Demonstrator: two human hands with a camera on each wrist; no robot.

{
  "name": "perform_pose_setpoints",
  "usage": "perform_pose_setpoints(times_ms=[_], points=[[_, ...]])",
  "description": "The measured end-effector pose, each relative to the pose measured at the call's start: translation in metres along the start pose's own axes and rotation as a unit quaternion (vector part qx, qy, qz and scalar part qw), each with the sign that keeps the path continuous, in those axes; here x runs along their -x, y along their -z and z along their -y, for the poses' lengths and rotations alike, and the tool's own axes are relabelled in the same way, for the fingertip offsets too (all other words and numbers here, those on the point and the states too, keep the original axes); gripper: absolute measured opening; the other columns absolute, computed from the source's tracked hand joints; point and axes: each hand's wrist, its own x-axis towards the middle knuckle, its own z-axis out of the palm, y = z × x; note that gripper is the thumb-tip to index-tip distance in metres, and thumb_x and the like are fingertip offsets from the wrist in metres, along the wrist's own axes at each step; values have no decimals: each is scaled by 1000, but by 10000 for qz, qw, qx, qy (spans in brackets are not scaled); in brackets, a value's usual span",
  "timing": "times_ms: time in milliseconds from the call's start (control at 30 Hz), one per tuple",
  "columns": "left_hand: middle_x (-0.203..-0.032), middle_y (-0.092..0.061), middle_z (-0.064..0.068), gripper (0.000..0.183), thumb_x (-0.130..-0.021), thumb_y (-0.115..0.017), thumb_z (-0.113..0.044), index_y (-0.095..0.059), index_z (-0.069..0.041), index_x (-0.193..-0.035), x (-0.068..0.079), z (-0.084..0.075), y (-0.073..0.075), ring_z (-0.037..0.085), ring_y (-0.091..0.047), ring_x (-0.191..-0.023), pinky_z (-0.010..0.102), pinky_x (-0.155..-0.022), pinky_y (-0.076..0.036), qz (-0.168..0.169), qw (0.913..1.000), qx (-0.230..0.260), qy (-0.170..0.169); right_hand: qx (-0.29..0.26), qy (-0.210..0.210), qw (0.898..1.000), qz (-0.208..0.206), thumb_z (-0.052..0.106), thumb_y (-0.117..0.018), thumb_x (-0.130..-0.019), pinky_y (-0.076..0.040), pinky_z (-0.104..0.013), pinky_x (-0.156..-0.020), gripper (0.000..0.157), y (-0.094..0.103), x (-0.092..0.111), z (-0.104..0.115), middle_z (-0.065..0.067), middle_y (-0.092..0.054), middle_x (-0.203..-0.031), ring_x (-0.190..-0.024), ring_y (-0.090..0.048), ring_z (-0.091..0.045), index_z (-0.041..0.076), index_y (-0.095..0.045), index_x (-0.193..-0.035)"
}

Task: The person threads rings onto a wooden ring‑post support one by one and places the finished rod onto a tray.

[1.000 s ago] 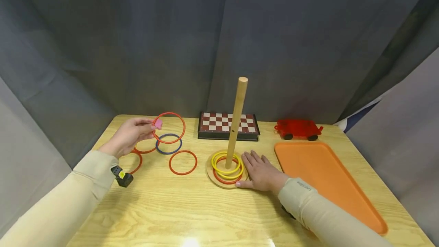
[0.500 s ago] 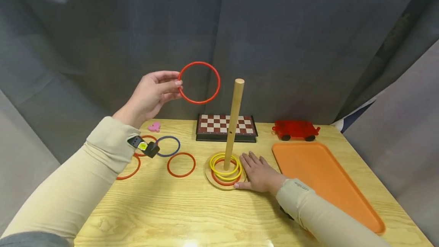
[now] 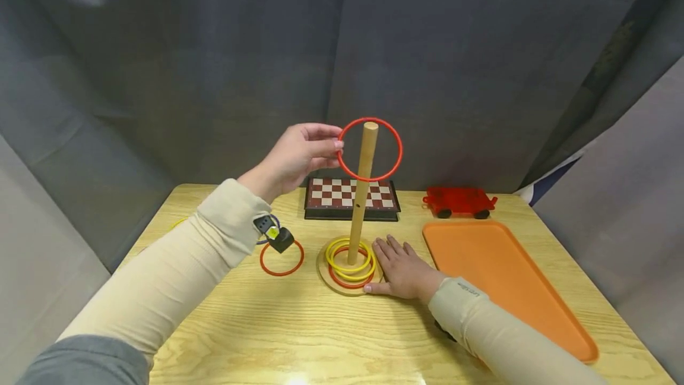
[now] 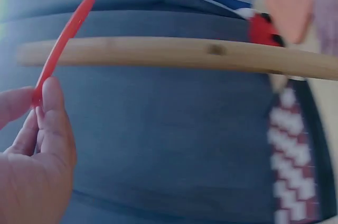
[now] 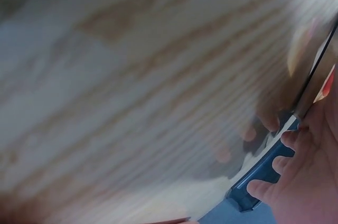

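In the head view my left hand (image 3: 299, 153) pinches a red ring (image 3: 398, 162) by its left side, between thumb and fingers. The tilted ring overlaps the top of an upright wooden peg (image 3: 361, 201); whether it encircles the peg, I cannot tell. Seen from the left wrist, the red ring (image 4: 63, 36) crosses in front of the peg (image 4: 148, 52) near its tip. Around the peg's foot, yellow rings (image 3: 369, 273) and a red one lie on the round base (image 3: 324, 272). My right hand (image 3: 403, 269) rests with straight fingers at the base's right edge.
A red ring (image 3: 282, 274) lies left of the base; a blue ring (image 3: 276, 221) is mostly hidden by my left wrist. Behind the peg sits a checkered board box (image 3: 326, 214). To the right are a red toy wagon (image 3: 461, 199) and an orange tray (image 3: 497, 272).
My left hand has lifted the red ring from the table's left side and carried it rightward to the peg's top. The right hand has stayed at the base.
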Motion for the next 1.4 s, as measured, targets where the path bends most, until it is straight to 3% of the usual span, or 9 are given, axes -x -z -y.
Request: perform_pose_setpoints(times_ms=[167,367,533,833,1000,1167,1300,1400], points=[[-99,-65,11,26,-101,-61,5,-62,10,-126,-1,60,10,15,-65,-81,30,-79,-61,-35,9966,-499,657,10,14,10000,-40,77,-49,-95,-20,-65,-120,108,2,1,2,-23,-21,-167,-154,-14,-44,-3,-21,-162],[-108,-64,17,28,-102,-57,4,-60,14,-129,11,136,25,17,-65,-86,35,-84,-61,28,9872,-980,1260,53,49,9999,-114,74,-50,-96,-22,-66,-119,106,5,2,4,-24,-23,-166,-153,-16,-46,-5,-23,-161],[-109,-64,21,26,-102,-58,5,-61,14,-126,18,172,29,19,-66,-81,28,-75,-61,-50,9817,-968,1640,55,78,9999,-118,74,-51,-96,-22,-66,-119,107,5,1,4,-24,-23,-166,-153,-16,-46,-6,-22,-161],[-119,-64,26,29,-102,-58,4,-60,16,-129,18,190,27,13,-64,-80,26,-75,-61,-102,9768,-896,1941,41,-19,10000,-74,75,-50,-95,-21,-66,-120,108,5,0,2,-23,-22,-167,-153,-15,-45,-5,-22,-161],[-119,-63,27,29,-104,-54,2,-59,16,-128,22,187,40,23,-68,-92,36,-88,-60,-91,9767,-1251,1740,-3,-25,10000,-57,75,-50,-95,-20,-66,-120,107,5,0,4,-23,-23,-167,-153,-15,-45,-4,-22,-161],[-125,-57,29,32,-107,-50,-1,-53,17,-133,29,171,76,40,-60,-115,44,-99,-55,-310,9803,-1307,1445,-64,-8,9999,-98,74,-52,-95,-20,-65,-120,107,4,-1,5,-23,-23,-166,-153,-15,-45,-4,-22,-161],[-129,-55,32,39,-108,-47,-4,-46,19,-141,42,164,120,41,-59,-119,42,-100,-55,-542,9771,-1455,1455,-102,-13,9999,-76,75,-52,-94,-19,-65,-120,108,5,-1,6,-23,-23,-166,-153,-15,-45,-4,-22,-161],[-131,-54,34,41,-108,-48,-4,-43,20,-141,56,166,141,38,-61,-117,40,-99,-55,-730,9731,-1533,1558,-103,-28,9999,-37,76,-51,-94,-20,-65,-120,108,6,0,5,-23,-23,-166,-153,-15,-45,-4,-22,-161]])
